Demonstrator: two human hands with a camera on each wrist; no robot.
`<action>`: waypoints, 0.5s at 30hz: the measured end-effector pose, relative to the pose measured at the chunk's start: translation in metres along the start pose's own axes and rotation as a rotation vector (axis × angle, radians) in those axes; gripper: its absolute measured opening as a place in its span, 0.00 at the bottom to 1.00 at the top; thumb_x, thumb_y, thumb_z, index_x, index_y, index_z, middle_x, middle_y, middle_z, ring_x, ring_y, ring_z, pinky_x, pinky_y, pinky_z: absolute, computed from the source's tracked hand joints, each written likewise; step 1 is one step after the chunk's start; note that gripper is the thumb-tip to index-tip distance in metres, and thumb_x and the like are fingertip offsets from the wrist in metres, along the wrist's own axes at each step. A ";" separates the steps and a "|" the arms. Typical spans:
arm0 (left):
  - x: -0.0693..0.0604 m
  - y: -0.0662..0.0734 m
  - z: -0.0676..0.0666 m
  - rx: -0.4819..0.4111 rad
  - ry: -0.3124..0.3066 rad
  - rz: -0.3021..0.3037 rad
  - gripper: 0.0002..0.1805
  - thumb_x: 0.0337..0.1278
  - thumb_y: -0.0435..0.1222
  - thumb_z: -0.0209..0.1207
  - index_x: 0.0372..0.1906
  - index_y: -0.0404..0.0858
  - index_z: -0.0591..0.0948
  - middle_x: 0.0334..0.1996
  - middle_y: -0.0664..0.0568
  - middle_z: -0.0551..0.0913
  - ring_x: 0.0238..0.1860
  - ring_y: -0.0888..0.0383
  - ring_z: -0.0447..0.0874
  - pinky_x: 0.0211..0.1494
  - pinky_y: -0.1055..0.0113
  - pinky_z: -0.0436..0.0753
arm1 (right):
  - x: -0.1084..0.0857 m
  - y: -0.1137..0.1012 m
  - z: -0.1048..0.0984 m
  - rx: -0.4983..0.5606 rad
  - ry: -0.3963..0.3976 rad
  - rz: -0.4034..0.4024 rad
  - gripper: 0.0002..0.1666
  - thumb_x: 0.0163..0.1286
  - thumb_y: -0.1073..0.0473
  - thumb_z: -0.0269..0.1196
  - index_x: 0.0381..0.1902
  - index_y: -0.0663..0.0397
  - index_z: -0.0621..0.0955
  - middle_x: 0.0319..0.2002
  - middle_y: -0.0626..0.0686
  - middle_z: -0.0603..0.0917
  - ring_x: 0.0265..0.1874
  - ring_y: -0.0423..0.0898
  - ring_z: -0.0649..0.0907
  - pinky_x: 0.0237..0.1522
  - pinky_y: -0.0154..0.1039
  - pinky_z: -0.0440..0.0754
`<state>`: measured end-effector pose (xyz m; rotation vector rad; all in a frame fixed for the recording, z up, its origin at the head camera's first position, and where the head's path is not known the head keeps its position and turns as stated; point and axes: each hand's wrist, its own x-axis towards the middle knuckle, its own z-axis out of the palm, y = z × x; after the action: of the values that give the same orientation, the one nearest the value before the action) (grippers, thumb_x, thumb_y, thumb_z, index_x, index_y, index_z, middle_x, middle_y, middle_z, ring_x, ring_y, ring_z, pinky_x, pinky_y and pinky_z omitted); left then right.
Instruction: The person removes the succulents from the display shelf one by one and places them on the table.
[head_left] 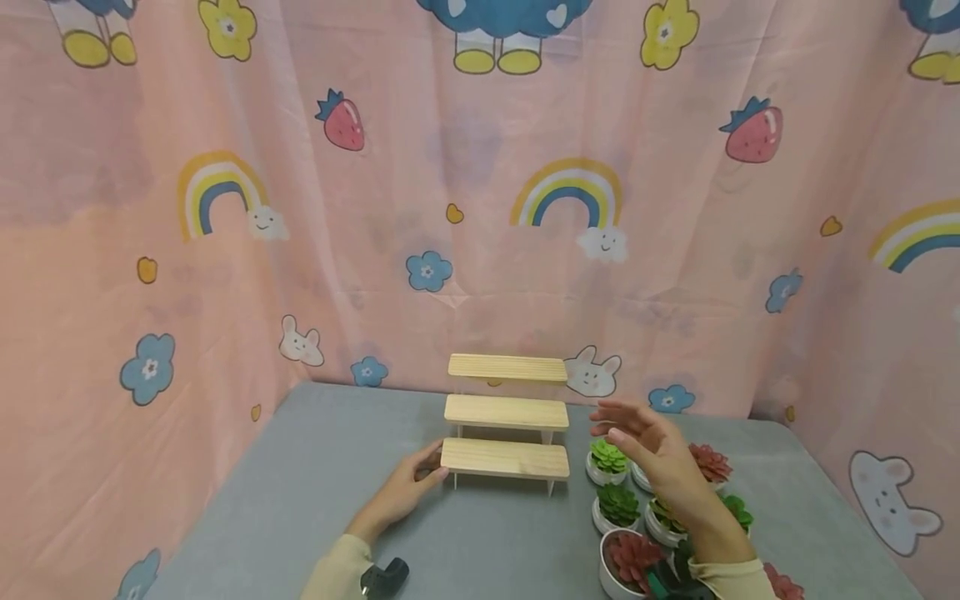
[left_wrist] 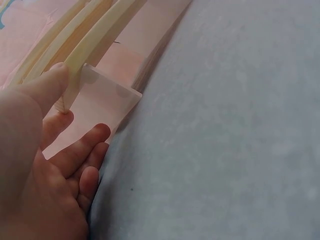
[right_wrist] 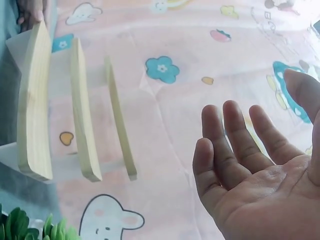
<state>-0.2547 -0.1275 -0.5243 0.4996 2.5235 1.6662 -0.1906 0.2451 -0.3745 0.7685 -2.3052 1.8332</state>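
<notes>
A three-step wooden display stand with clear supports stands at the middle of the table. My left hand pinches the left end of its lowest board. In the left wrist view the thumb lies on the board and the index fingertip touches its end; the other fingers curl beside the clear support. My right hand is raised to the right of the stand, holding nothing, its fingers loosely bent and apart. Below it are potted succulents: a bright green one, a dark green one and a red one.
More succulents, including a red one and a green one, sit partly behind the right forearm. A pink patterned curtain hangs behind and beside the grey table. Dark straps show at both wrists.
</notes>
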 end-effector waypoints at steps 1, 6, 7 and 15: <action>0.000 -0.001 0.000 0.001 0.000 -0.003 0.35 0.72 0.46 0.58 0.76 0.36 0.65 0.61 0.41 0.82 0.61 0.46 0.79 0.62 0.52 0.77 | 0.001 0.001 0.002 0.001 0.000 0.005 0.21 0.81 0.65 0.49 0.69 0.58 0.71 0.55 0.37 0.83 0.53 0.34 0.83 0.54 0.29 0.79; -0.002 -0.003 0.000 0.001 0.003 -0.013 0.35 0.72 0.46 0.58 0.76 0.36 0.65 0.60 0.41 0.82 0.61 0.47 0.79 0.59 0.58 0.79 | 0.006 0.006 0.011 0.020 -0.006 0.016 0.21 0.82 0.64 0.49 0.69 0.58 0.71 0.55 0.35 0.82 0.53 0.34 0.83 0.55 0.30 0.79; -0.002 -0.003 0.000 -0.004 0.006 -0.015 0.35 0.72 0.46 0.58 0.77 0.37 0.65 0.61 0.41 0.82 0.61 0.47 0.79 0.59 0.58 0.78 | 0.007 0.006 0.012 0.031 -0.005 0.011 0.21 0.82 0.64 0.49 0.69 0.59 0.70 0.56 0.35 0.82 0.53 0.35 0.83 0.55 0.30 0.79; 0.003 -0.003 0.002 -0.007 0.005 -0.004 0.35 0.72 0.46 0.58 0.77 0.38 0.65 0.62 0.40 0.81 0.63 0.46 0.79 0.60 0.56 0.78 | 0.010 0.011 0.023 0.114 -0.014 -0.038 0.21 0.81 0.67 0.48 0.68 0.58 0.72 0.57 0.39 0.83 0.54 0.36 0.84 0.55 0.30 0.79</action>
<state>-0.2576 -0.1262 -0.5272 0.4900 2.5189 1.6767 -0.1990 0.2217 -0.3865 0.8361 -2.1938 1.9629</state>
